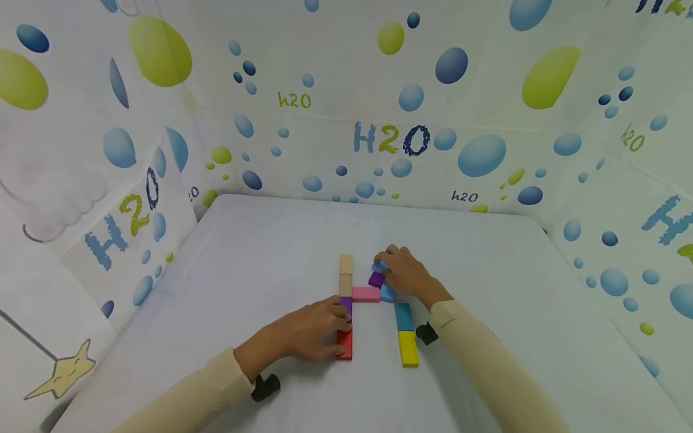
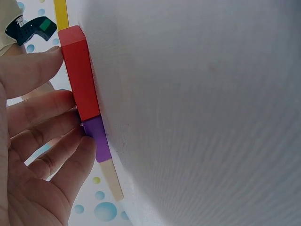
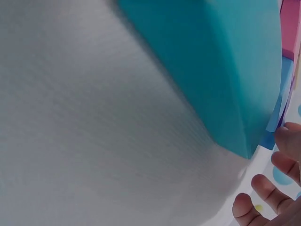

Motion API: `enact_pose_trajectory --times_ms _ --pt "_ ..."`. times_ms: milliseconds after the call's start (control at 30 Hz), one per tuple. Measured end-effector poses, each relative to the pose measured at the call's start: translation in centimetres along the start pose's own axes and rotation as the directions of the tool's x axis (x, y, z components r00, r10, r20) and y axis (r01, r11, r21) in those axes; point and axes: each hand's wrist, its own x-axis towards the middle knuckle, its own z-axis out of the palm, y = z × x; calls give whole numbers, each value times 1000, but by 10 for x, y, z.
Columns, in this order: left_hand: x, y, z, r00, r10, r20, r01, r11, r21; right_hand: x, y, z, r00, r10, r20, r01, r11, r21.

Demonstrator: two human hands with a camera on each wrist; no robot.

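My left hand (image 1: 319, 331) rests over a red block (image 1: 344, 353) and a purple block (image 1: 347, 302) standing end to end. In the left wrist view its fingertips and thumb touch the side of that row, extended rather than wrapped round it. My right hand (image 1: 403, 270) pinches a light blue block (image 1: 381, 266), partly hidden by the fingers. Just below it lies a tilted small dark purple block (image 1: 376, 279). A blue block (image 1: 387, 293) lies under the right palm, next to a pink block (image 1: 366, 294). A teal block (image 3: 221, 70) looms close in the right wrist view.
Two pale wooden blocks (image 1: 345, 273) continue the left row away from me. A yellow block (image 1: 408, 349) adjoins the teal one on the right. All lie on a white cloth-covered table (image 1: 271, 246), with a patterned curtain (image 1: 346, 72) behind and at both sides.
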Motion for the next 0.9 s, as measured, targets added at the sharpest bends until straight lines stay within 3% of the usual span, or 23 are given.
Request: enact_pose_trajectory --times_ms 400,733,900 --pt "0 2 -2 1000 -21 10 21 1000 -14 -6 7 -7 999 36 24 -36 999 4" --pt "0 2 -1 999 -36 16 36 999 -6 -13 24 -8 996 76 40 -80 992 101" --pt "0 3 -1 1000 -28 10 28 1000 -6 -20 32 -12 993 104 52 -112 973 202"
